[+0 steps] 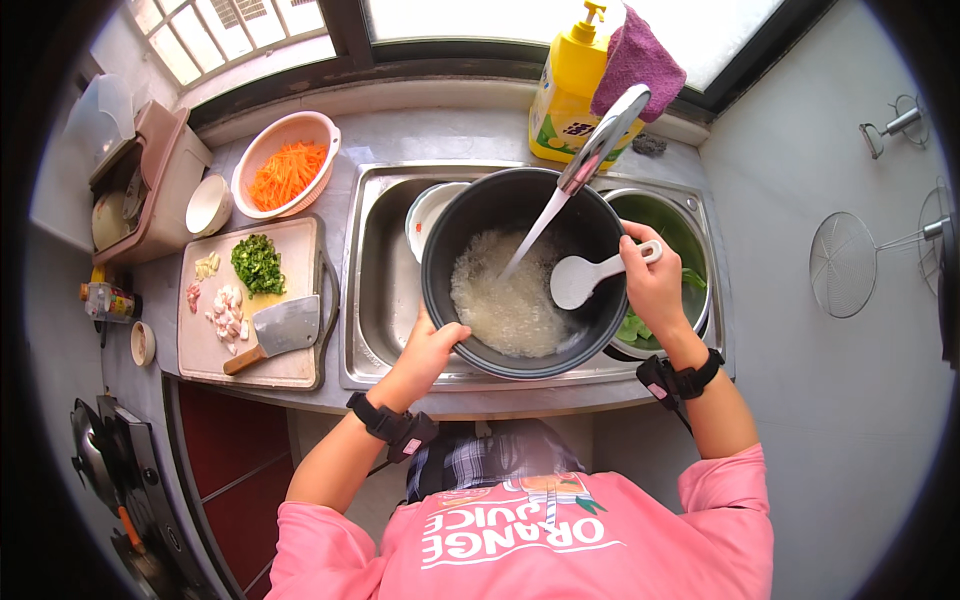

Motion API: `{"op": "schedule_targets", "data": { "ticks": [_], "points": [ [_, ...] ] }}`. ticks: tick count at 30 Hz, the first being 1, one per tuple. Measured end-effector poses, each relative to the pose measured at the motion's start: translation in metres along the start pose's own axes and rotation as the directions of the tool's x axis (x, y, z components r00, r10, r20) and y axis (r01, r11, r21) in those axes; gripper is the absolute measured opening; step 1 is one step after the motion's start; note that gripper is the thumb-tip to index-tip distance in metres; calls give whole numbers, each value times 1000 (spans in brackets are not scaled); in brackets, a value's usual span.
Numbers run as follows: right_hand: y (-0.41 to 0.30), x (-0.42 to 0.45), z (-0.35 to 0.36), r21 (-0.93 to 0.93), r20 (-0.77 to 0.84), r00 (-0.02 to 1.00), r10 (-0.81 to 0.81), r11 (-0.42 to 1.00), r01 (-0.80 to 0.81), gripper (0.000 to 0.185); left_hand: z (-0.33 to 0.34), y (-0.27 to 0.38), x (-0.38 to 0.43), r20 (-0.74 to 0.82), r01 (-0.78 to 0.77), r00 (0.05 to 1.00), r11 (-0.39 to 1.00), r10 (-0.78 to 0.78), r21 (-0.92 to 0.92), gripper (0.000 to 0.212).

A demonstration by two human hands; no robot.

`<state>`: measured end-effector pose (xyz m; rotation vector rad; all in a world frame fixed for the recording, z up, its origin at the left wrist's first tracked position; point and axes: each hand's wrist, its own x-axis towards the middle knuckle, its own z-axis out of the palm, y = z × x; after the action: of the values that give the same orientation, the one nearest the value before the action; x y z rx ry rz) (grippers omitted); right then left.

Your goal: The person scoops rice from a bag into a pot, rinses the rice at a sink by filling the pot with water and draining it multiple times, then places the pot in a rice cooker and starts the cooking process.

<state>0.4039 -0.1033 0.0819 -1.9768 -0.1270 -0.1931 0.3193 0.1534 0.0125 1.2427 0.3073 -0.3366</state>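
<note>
A dark rice-cooker inner pot (480,196) is held over the stainless steel double sink (390,285). Water runs into it from the chrome faucet (606,139), churning over pale rice (495,307). My left hand (429,343) grips the pot's near left rim, thumb on top. At the right rim, my right hand (654,289) holds both the rim and the handle of a white plastic rice paddle (576,281), whose head hangs inside the pot. Behind the pot's left side, a white bowl (426,214) is partly hidden in the sink.
Left of the sink, a cutting board (300,371) bears a cleaver (289,326), chopped green peppers (259,264) and garlic. A pink colander (244,169) holds carrot shreds. Beyond the faucet stands a yellow detergent bottle (559,97). A pot (705,255) with leafy greens occupies the right basin.
</note>
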Motion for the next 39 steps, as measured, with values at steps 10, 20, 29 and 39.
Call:
{"op": "schedule_targets", "data": {
  "ticks": [10,20,29,39],
  "points": [
    [25,-26,16,181,84,967,242,950,-254,20,-11,41,-32,-55,-2,998,997,6,74,62],
    [1,-16,21,96,64,982,178,978,-183,21,-20,22,-26,-78,39,996,998,-42,-41,56],
    [1,-19,1,99,44,974,221,970,-224,20,-6,20,-22,-52,-16,999,1000,17,14,58],
    [40,-34,-2,248,131,931,340,898,-363,22,13,43,-35,-90,54,995,982,-38,180,63]
  ]
}}
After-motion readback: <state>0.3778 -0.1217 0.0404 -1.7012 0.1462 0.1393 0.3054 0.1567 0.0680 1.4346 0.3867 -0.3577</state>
